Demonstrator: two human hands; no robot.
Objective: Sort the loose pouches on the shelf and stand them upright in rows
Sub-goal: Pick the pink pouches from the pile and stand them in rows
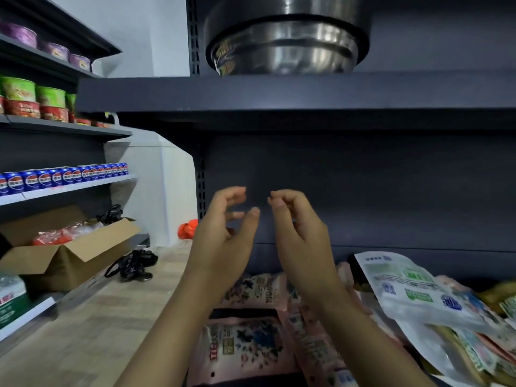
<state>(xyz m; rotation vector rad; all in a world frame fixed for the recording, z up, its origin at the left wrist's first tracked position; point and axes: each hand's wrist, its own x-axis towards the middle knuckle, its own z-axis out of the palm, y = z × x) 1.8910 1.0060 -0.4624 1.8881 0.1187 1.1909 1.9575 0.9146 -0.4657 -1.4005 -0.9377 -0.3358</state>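
Note:
Both hands are raised in front of the dark back panel of the shelf, above the pouches. My left hand (223,236) has its fingers curled but apart and holds nothing. My right hand (298,233) is beside it, fingers loosely bent, also holding nothing. Below them lie several pink pouches (245,347), flat and overlapping. To the right a white pouch with green and blue print (410,291) leans on a heap of yellowish pouches (474,356). None of them stands upright.
A dark shelf board (279,93) runs overhead with a stack of steel bowls (284,43) on it. At left, another rack holds cup noodles (33,99) and blue cans (64,177). An open cardboard box (67,255) and a black strap (134,265) sit on the wooden floor.

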